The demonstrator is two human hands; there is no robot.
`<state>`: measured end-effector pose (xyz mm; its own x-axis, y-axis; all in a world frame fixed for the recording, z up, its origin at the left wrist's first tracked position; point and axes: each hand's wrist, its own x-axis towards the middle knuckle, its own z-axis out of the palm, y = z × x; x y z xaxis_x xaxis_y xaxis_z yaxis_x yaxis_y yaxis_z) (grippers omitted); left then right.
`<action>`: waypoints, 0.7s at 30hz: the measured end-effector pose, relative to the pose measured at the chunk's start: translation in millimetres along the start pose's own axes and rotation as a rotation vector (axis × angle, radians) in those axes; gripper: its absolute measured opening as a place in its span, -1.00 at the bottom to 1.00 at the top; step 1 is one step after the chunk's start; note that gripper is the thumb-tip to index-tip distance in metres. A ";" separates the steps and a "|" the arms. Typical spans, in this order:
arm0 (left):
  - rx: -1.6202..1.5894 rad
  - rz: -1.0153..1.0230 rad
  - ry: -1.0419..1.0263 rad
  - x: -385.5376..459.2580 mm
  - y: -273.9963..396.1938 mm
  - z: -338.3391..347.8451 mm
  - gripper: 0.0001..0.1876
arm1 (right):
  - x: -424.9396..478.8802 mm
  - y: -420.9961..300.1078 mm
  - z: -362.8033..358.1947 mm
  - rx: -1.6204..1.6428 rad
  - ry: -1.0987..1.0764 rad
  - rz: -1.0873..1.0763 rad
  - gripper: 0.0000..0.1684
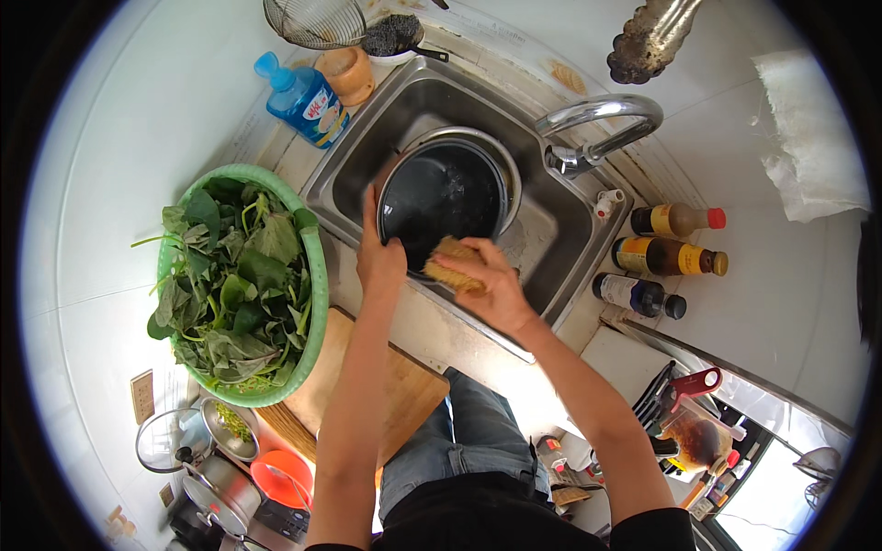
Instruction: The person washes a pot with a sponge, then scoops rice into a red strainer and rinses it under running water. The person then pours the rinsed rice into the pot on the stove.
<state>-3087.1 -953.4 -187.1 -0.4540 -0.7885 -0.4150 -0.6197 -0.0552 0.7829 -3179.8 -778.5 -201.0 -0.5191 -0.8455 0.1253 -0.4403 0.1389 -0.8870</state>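
A dark-lined pot or pan is tilted over the stainless steel sink, with a metal rim showing behind it. My left hand grips its left edge, the thumb inside the rim and the fingers along the outside. In my right hand is a yellowish-brown scrubbing sponge, held against the near rim. Where the vessel's underside rests is hidden. The chrome faucet arches at the sink's back right; whether water runs from it cannot be told.
A green plastic basket heaped with leafy greens stands left, beside a wooden cutting board. Blue dish soap, a wooden cup and a mesh strainer are behind the sink. Several bottles line its right side; metal tongs hang above.
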 end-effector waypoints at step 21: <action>0.112 -0.098 -0.239 24.2 37.0 17.4 -0.06 | 37.6 63.3 -38.7 -0.649 -0.160 -0.094 -0.45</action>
<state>-3132.2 -963.9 -176.3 -0.5183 -0.6149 -0.5943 -0.7289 -0.0459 0.6831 -3255.5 -781.6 -235.3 -0.3647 -0.9279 0.0772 -0.8551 0.3009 -0.4223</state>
